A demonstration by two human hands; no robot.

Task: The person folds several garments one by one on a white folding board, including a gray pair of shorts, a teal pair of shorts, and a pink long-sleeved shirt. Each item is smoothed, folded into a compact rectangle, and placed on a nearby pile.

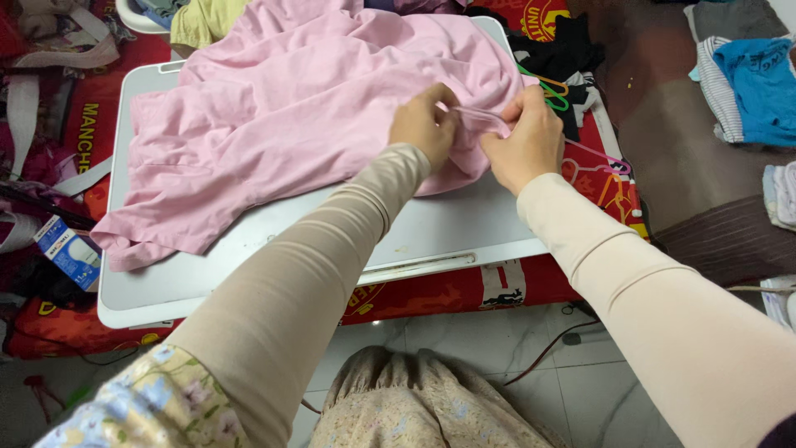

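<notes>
Two hands, left hand (424,124) and right hand (524,137), close together and both pinched shut on one pink hanger (485,119) at the near edge of one pink shirt (282,124), spread crumpled across one white counter (439,232). Beyond the right hand, a small pile of several coloured hangers (580,158), exact number impossible to tell, beside one black garment (564,50) on red printed cloth (448,290). At far right, one blue garment (759,79) on a striped one (717,87); at far left, one small blue-and-white box (70,249)
</notes>
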